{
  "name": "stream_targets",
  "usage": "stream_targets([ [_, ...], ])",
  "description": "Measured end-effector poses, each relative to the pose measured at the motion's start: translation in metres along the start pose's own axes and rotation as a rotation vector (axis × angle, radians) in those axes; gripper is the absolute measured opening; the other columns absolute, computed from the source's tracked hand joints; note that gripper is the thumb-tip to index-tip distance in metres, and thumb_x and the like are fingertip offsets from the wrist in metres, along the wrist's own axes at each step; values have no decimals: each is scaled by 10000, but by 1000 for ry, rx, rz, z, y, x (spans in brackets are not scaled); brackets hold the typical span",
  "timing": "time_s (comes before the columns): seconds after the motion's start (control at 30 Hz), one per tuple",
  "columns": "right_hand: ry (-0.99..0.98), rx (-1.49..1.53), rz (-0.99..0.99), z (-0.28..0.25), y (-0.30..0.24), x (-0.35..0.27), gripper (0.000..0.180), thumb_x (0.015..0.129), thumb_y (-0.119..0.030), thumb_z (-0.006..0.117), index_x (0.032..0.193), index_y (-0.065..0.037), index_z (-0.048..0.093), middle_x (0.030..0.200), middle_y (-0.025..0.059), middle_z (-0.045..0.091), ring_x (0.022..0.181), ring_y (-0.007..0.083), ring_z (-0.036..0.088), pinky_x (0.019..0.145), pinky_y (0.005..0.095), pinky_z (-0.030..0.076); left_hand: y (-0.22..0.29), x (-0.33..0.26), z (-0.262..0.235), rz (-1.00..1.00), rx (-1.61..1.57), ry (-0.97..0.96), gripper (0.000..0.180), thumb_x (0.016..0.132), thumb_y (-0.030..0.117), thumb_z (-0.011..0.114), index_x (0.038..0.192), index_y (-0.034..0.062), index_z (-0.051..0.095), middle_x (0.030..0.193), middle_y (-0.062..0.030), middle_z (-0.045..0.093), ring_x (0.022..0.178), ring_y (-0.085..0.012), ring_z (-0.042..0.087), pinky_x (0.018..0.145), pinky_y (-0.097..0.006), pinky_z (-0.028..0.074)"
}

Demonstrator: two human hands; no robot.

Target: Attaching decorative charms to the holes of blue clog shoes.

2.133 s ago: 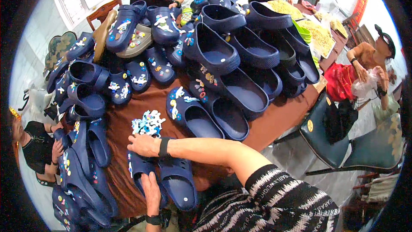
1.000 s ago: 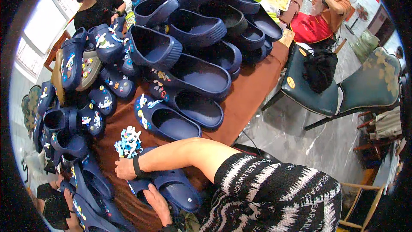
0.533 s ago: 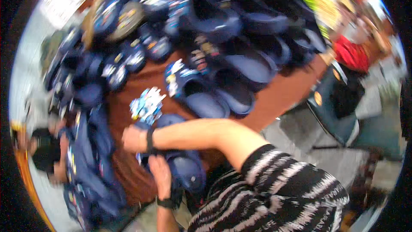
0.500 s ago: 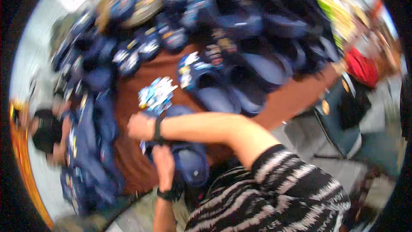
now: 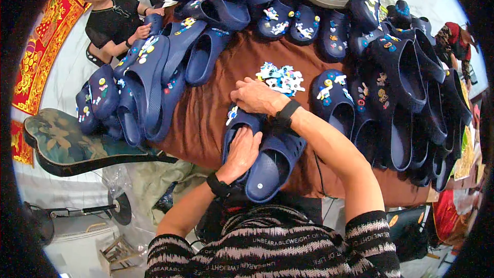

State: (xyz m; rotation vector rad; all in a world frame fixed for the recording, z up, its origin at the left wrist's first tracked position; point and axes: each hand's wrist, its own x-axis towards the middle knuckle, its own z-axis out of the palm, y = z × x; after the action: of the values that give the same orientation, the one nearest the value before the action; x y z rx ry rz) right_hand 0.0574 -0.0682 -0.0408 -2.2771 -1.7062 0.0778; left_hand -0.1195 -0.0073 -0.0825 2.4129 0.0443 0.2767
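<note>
A pair of navy clogs stands at the table's near edge. My left hand [image 5: 244, 150] reaches into the opening of the left clog [image 5: 241, 120] and grips it, its fingertips hidden inside. Over that clog's toe bends my right hand [image 5: 257, 96], fingers curled and pressed together; whatever they hold is hidden. A white and coloured charm [image 5: 232, 115] shows on the clog's upper, just below the right fingers. The right clog [image 5: 268, 171] sits beside it, without charms that I can see. Just beyond my right hand lies a pile of small white and blue charms [image 5: 288, 83].
Charm-covered navy clogs [image 5: 149, 80] crowd the left of the brown tablecloth [image 5: 200, 123]; more clogs [image 5: 393, 103] fill the back and right. Across the table at left, a person [image 5: 116, 23] handles a clog. A dark padded stool [image 5: 77, 144] stands at lower left.
The view has swung left and sharpened from blur, so the table appears farther right. My left hand stays at the left clog, and my right hand remains over its toe.
</note>
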Motion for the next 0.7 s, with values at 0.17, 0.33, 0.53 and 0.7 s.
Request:
stream_targets([
  [0.17, 47, 4, 5, 6, 6, 6, 186, 842, -157, 619, 1006, -99, 686, 1006, 145, 641, 997, 360, 603, 853, 476, 511, 6, 2, 0, -78, -24, -43, 334, 1003, 247, 475, 1007, -85, 513, 994, -297, 534, 980, -470, 498, 885, -513, 403],
  [0.33, 166, 9, -8, 12, 5, 7, 150, 829, -97, 606, 964, -32, 619, 947, 167, 641, 933, 369, 615, 835, 470, 507, 5, 1, 0, -75, -26, -25, 363, 1005, 268, 465, 1002, -91, 518, 999, -298, 541, 984, -464, 503, 893, -513, 405],
  [0.53, 207, 137, 8, 17, 27, 13, 151, 823, -98, 588, 950, -23, 626, 892, 245, 673, 887, 431, 656, 796, 505, 532, 8, 4, 1, -110, -16, -79, 389, 1000, 272, 470, 1025, -112, 525, 1068, -310, 562, 1055, -465, 513, 938, -511, 410],
  [0.7, 248, 356, 89, 7, 45, 3, 109, 855, -78, 571, 929, -2, 596, 897, 265, 656, 894, 474, 623, 767, 526, 498, 3, 1, 10, -111, -11, -22, 385, 998, 263, 480, 1026, -117, 534, 1080, -309, 571, 1070, -469, 514, 948, -515, 414],
])
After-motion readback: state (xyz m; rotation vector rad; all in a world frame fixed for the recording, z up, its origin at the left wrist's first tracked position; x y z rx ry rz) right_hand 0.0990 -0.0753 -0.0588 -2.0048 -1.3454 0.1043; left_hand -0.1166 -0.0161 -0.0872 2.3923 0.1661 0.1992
